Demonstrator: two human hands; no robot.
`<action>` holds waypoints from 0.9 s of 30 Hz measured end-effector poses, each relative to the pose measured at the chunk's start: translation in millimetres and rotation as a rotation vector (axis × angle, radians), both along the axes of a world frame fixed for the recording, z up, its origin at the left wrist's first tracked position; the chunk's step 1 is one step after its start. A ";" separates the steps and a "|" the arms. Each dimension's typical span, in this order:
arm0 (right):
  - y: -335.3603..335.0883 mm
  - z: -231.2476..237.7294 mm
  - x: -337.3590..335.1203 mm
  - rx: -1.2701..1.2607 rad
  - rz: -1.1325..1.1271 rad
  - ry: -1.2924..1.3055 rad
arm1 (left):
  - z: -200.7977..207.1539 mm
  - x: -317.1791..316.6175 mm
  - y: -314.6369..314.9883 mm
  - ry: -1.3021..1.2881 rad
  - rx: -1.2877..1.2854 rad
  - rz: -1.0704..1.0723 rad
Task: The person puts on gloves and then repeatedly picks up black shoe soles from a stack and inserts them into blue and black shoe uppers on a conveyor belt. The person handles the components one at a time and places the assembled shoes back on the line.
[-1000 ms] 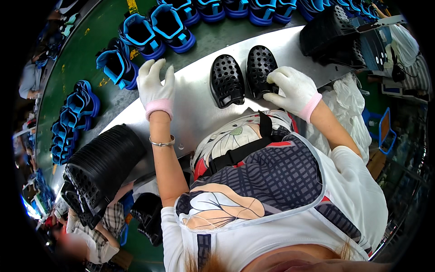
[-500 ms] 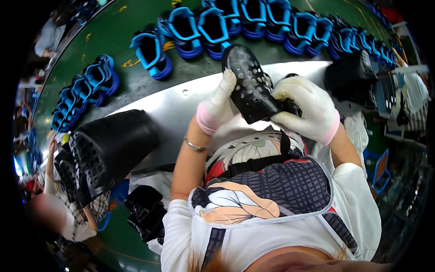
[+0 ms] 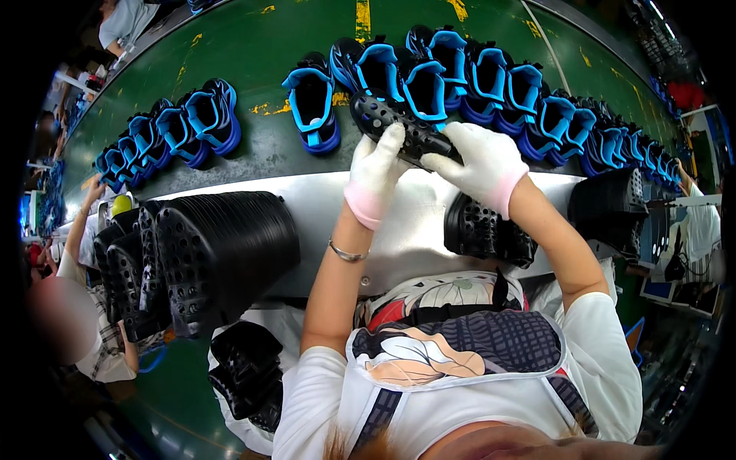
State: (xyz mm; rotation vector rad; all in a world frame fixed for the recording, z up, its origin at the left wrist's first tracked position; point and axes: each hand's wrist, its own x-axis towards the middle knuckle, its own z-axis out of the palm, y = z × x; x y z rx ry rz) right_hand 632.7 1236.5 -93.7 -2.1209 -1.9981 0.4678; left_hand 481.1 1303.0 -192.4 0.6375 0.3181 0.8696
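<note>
Both my hands wear white gloves with pink cuffs. Between them is a black plastic shoe tree (image 3: 418,139), dotted with round holes and lying aslant, its rounded toe toward the upper left. My left hand (image 3: 376,169) is closed on its near side, thumb on top. At its right end my right hand (image 3: 484,162) grips it with thumb and fingers. Just beyond, partly covered by the shoe tree, stands a black and blue sports shoe (image 3: 424,90). More black perforated shoe trees (image 3: 481,230) lie on the metal ledge (image 3: 406,222) under my right forearm.
A row of sports shoes (image 3: 491,80) spans the green conveyor belt (image 3: 261,46). Nested black shoe trees (image 3: 230,245) are stacked at left, another stack (image 3: 609,201) at right. A white bag (image 3: 230,410) holds black pieces. At far left sits a co-worker with an outstretched arm (image 3: 77,230).
Both hands have moved the shoe tree away from my body toward the shoes, and it now lies flatter. The shoe trees on the ledge have come into view. The head view has shifted.
</note>
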 end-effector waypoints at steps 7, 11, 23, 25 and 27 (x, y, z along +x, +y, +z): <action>64.4 15.1 34.9 -0.087 -0.127 -0.033 | -15.8 14.0 53.5 1.095 0.900 0.307; 95.0 26.7 31.2 -0.186 -0.032 -0.055 | -33.0 24.3 80.4 1.513 1.004 0.179; 157.9 13.8 -11.3 -0.312 0.047 -0.313 | -54.5 14.8 80.7 1.281 0.998 0.344; 171.1 4.0 -19.7 -0.326 0.001 -0.328 | -52.7 17.4 82.1 1.321 0.972 0.310; 182.0 -6.2 -28.9 -0.317 -0.010 -0.299 | -49.9 15.2 86.9 1.414 0.954 0.233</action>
